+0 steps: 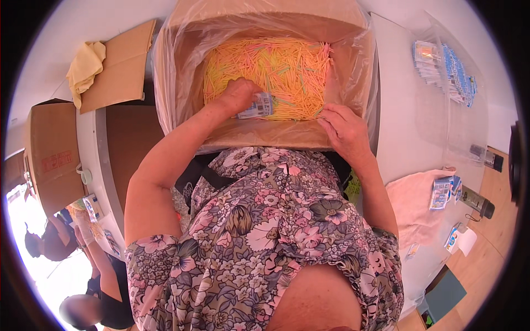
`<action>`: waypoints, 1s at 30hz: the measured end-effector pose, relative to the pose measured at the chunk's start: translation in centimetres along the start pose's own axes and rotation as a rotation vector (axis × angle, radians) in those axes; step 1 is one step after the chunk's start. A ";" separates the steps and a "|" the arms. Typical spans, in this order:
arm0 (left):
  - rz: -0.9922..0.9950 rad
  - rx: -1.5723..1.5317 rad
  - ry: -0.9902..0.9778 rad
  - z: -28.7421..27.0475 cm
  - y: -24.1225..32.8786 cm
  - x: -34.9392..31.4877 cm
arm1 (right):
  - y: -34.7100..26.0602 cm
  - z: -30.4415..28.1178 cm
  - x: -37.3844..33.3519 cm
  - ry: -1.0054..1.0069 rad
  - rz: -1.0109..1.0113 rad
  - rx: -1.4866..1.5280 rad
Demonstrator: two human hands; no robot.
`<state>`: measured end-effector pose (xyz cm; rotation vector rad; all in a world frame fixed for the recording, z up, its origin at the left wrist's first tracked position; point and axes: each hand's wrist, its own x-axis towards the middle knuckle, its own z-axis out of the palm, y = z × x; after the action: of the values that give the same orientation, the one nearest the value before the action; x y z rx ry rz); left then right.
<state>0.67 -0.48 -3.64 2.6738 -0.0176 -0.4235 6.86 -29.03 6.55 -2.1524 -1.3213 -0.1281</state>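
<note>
A cardboard box lined with clear plastic stands in front of me, holding a heap of thin yellow, pink and green sticks. My left hand is down inside it, closed on the edge of a small blue-and-white packet that lies over the sticks. At the near right corner of the heap is my right hand. Its thumb and fingers are drawn together at the sticks; whatever they pinch is too small to make out.
On the right, a clear plastic bin holds several blue-and-white packets. Nearer lie a pink cloth and more packets. To the left are a cardboard flap with a yellow cloth and another carton. Two people work at lower left.
</note>
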 end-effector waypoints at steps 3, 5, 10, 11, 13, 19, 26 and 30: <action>-0.080 0.007 -0.047 -1.4 1.0 -0.3 | -0.2 0.1 0.0 -0.010 0.044 0.027; 0.011 0.050 0.043 -1.7 1.1 -0.9 | -0.2 0.0 0.1 -0.016 0.038 0.018; 0.234 0.109 0.384 -1.9 0.2 -1.9 | -1.4 -0.6 1.4 -0.090 0.038 0.031; 0.304 -0.123 0.264 -2.9 1.0 -1.8 | -2.6 -0.9 2.4 -0.034 0.062 0.000; 0.370 -0.357 0.147 -4.1 2.7 -2.6 | -4.1 -0.4 3.6 0.018 0.080 -0.034; 0.258 -0.862 0.033 -5.6 6.1 -5.6 | -2.9 2.8 6.1 -0.384 0.107 0.083; 0.025 -0.951 0.587 -7.3 -1.3 -3.0 | 3.5 11.2 11.6 -0.602 0.488 0.206; -0.010 -1.162 0.785 -7.1 -3.7 -2.1 | 2.9 16.2 13.1 -0.746 0.487 -0.080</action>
<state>0.58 6.01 1.56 1.5190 0.3565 0.5096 12.18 -11.05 -2.93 -2.6381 -1.0970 0.9047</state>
